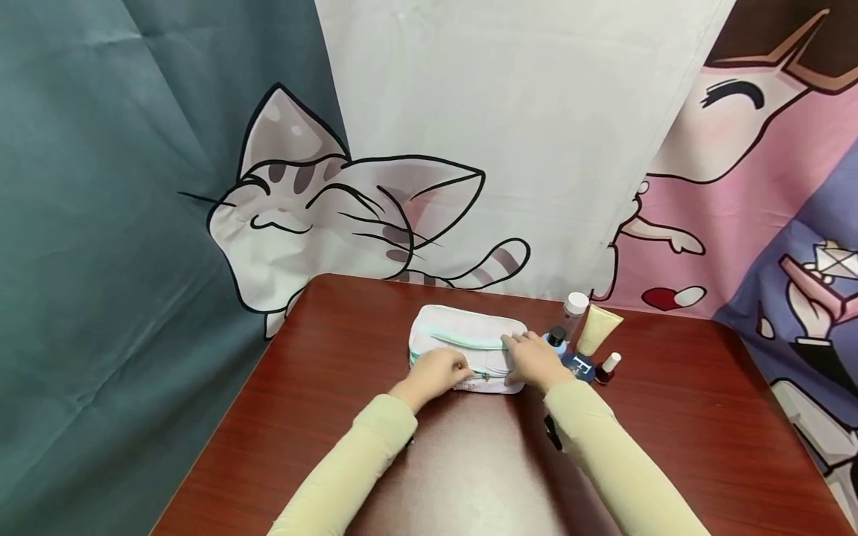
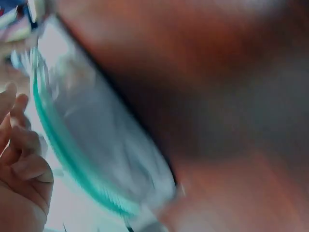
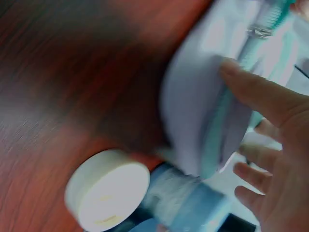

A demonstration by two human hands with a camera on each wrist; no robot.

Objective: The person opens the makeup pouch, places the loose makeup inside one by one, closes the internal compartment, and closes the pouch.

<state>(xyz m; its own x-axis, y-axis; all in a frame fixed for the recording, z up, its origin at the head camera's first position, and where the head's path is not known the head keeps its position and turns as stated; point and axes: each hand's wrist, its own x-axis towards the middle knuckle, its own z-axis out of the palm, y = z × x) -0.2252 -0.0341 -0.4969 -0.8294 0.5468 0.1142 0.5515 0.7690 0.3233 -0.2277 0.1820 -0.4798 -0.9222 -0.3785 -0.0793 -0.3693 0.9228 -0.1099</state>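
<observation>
A white cosmetic bag (image 1: pixel 469 321) with teal zips and a teal handle strap lies on the table. At its front zip is my left hand (image 1: pixel 436 372), thumb and index finger pinched together beside the metal zip slider (image 3: pixel 260 32). In the left wrist view the curled fingers (image 2: pixel 21 130) show over the bag's teal edge; their exact contact is hidden. My right hand (image 1: pixel 536 361) grips the bag's right end. Its thumb (image 3: pixel 248 84) presses the front side below the zip, while the other fingers spread along the far side.
Right of the bag stand a clear bottle with a white cap (image 1: pixel 576 304), a pale yellow tube (image 1: pixel 599 331), a blue bottle with a black cap (image 1: pixel 555 337), a round navy container (image 1: pixel 578 366) and a white-capped nail polish bottle (image 1: pixel 608 368). A printed curtain (image 1: pixel 415 89) hangs behind the brown table (image 1: pixel 704 417).
</observation>
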